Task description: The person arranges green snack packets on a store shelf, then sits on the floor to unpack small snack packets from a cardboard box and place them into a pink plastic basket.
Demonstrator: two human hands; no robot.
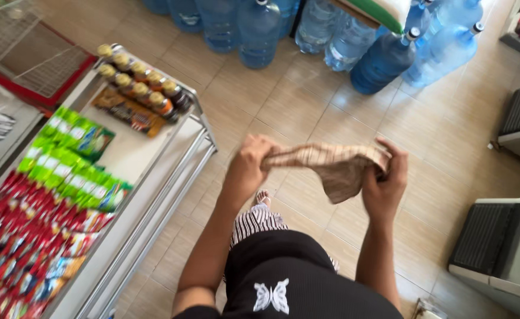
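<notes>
Both hands hold a beige striped cloth [334, 167] stretched between them at the centre of the frame, above the tiled floor [307, 112]. The left hand [249, 166] has its fingers clamped on one bunched end; the right hand [385, 180] has its fingers closed over the other end, with a loose fold hanging below. To handle the cloth well, I judge the grips should stay near the edges so it opens flat rather than twisting, and the hanging fold needs shaking out. At the left of the frame a shelf [148, 195] carries jars [145, 85] and red and green packets [53, 195]; water bottles [384, 59] stand along the top.
</notes>
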